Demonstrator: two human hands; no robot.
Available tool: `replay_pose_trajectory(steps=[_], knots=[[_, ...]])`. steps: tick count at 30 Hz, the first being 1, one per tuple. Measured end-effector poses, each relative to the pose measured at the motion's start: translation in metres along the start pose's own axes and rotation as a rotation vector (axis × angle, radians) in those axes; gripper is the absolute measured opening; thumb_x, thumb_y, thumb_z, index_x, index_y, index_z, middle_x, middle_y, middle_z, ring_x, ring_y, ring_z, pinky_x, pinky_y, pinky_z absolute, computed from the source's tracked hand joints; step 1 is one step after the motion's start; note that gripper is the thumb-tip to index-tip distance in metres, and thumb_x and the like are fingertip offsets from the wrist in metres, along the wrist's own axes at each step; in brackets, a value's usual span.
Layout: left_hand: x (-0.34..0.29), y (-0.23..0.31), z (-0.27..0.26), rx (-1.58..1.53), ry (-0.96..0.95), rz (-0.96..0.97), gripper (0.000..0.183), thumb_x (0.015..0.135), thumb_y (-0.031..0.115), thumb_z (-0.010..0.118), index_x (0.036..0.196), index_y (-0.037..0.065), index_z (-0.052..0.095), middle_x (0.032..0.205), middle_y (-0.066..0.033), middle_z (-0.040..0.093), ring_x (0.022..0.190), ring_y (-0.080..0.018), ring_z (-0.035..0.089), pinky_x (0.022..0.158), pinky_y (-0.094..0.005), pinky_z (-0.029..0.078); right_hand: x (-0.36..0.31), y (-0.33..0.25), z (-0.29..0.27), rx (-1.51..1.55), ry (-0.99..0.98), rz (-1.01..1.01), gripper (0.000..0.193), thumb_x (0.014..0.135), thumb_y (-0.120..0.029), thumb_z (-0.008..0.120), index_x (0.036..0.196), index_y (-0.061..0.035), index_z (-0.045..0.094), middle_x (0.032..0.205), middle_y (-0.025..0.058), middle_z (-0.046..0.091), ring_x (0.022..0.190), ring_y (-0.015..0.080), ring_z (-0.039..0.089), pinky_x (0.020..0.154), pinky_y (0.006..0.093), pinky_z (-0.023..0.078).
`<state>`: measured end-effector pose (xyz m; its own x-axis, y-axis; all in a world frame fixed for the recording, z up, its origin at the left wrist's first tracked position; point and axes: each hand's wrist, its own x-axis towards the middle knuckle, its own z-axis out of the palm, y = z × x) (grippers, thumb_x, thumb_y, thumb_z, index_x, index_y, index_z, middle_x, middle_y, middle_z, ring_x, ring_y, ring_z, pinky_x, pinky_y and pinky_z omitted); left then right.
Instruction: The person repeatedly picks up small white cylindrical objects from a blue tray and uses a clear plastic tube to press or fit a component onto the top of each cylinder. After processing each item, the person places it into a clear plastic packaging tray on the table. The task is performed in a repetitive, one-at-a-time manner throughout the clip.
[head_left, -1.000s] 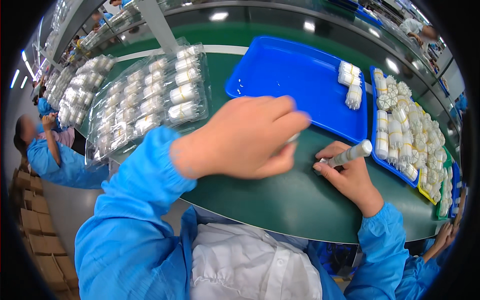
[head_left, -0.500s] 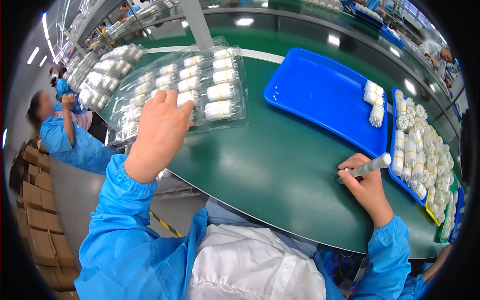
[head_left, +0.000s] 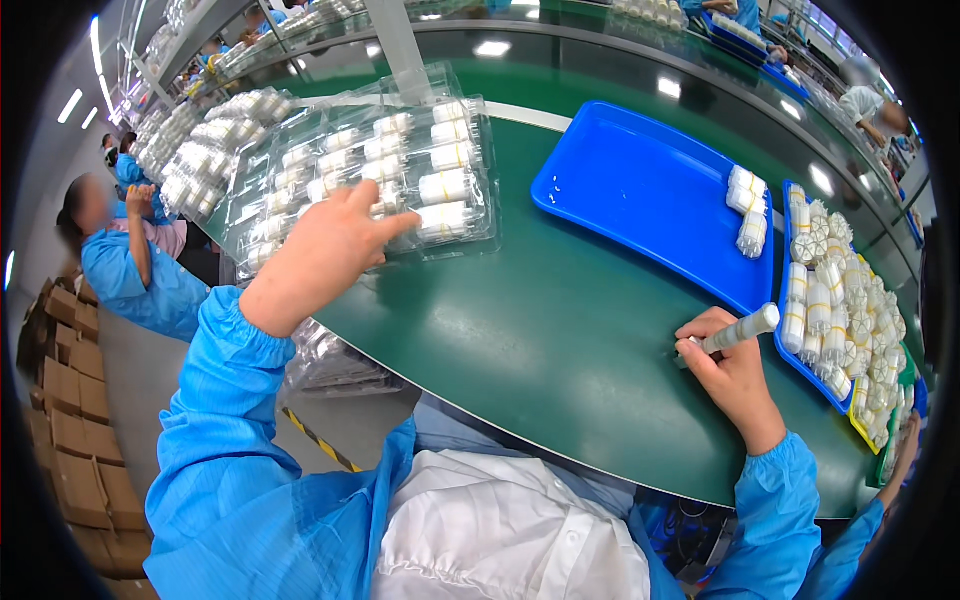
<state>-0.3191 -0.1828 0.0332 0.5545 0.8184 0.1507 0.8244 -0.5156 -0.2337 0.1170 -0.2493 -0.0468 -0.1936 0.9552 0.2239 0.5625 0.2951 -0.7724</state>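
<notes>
My left hand hovers at the near edge of a clear plastic tray, fingers spread apart. Its thumb reaches toward a white bundle with a yellow band in the tray's near right corner; whether they touch is hard to tell. Rows of similar white bundles fill the tray's pockets, some of them hidden behind the hand. Near the table's front edge, my right hand grips a white and grey marker pen like a writing tool, its thick end slanting up to the right and its tip hidden by the fingers.
A blue tray on the green table holds a few banded bundles at its right end. Beside it, another blue tray is heaped with bundles. More filled clear trays stand far left. A co-worker sits at left.
My left hand has shifted slightly nearer to me, with its thumb and fingers spread wider and the thumb stretched to the right. The right hand stays still with the marker pen.
</notes>
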Motion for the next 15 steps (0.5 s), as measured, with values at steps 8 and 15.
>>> replay_pose_trajectory(steps=[8,15], knots=[[0.011,-0.024,-0.007,-0.13,-0.059,0.121,0.028,0.085,0.015,0.071,0.113,0.013,0.067,0.093,-0.0115,0.063,0.08,-0.0348,0.065,0.07,-0.0458,0.052,-0.001,0.003,0.0,-0.004,0.01,-0.019,0.012,0.083,-0.008,0.076,0.088,0.0005,0.07,0.086,0.0078,0.065,0.073,0.0167,0.062,0.062,0.0301,0.047],[0.021,-0.018,-0.008,-0.114,-0.099,0.092,0.027,0.088,0.022,0.07,0.113,0.011,0.067,0.09,-0.0135,0.064,0.081,-0.0361,0.065,0.07,-0.046,0.051,-0.002,0.004,0.001,0.013,0.015,-0.003,0.012,0.083,-0.009,0.076,0.088,0.0004,0.07,0.086,0.0076,0.065,0.075,0.017,0.062,0.063,0.0301,0.047]])
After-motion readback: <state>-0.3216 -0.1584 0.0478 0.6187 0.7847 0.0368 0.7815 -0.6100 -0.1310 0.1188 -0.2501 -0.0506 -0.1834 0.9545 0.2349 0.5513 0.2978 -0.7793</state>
